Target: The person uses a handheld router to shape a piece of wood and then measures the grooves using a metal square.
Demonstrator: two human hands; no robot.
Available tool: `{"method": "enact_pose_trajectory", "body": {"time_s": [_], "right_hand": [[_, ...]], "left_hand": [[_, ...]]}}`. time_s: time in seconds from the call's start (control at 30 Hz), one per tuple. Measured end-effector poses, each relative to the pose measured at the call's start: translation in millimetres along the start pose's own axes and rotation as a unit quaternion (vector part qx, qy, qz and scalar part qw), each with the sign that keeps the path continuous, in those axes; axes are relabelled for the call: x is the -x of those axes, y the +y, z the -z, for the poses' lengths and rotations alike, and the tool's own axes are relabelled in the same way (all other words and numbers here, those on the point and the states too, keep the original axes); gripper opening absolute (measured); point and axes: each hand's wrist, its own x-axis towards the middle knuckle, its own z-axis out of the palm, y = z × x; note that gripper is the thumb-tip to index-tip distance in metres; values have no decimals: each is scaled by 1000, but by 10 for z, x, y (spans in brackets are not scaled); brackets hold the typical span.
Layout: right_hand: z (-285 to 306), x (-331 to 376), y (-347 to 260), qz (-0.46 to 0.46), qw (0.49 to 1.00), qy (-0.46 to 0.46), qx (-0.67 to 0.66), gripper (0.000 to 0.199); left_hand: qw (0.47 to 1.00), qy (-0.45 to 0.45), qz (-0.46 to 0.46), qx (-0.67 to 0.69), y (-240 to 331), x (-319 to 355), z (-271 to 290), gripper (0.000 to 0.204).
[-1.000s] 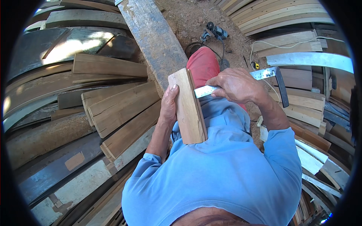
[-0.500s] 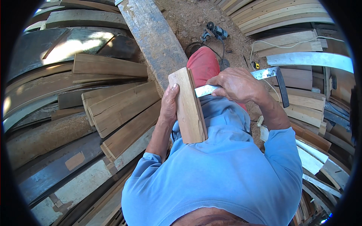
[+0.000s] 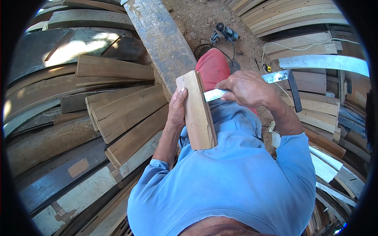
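My left hand (image 3: pixel 178 106) is closed round the left edge of a short wooden board (image 3: pixel 195 116), thumb on its upper face and fingers hidden beneath. The board lies lengthwise in front of my body, its near end by my shirt, and a groove or step runs along its right edge. In my right hand (image 3: pixel 250 89) is a try square (image 3: pixel 275 76), gripped by its metal blade. The blade's tip meets the board's right edge, while the dark stock points away to the right.
A long worn plank (image 3: pixel 161 39) stretches ahead on the left. On the dusty ground lie a corded power tool (image 3: pixel 225 33) and a yellow tape measure (image 3: pixel 267 68). Stacked boards (image 3: pixel 130 108) line the left; more timber (image 3: pixel 315 106) and a pale cord (image 3: pixel 303 48) are on the right.
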Motion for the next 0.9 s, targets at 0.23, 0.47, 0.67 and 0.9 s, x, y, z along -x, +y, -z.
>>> {"method": "enact_pose_trajectory", "body": {"time_s": [0.23,0.47,0.67,0.9], "right_hand": [[-6,-7,4,8,1000,6,1,39],[0,-2,1,9,1000,8,0,39],[3,1,6,12,1000,6,-4,39],[-7,-3,4,7,1000,4,-6,39]], "left_hand": [[1000,-3,11,-5,24,24,1,48],[1000,-4,9,-5,21,17,-8,48],[1000,0,7,3,12,9,8,45],[1000,5,6,5,8,10,5,44]]}}
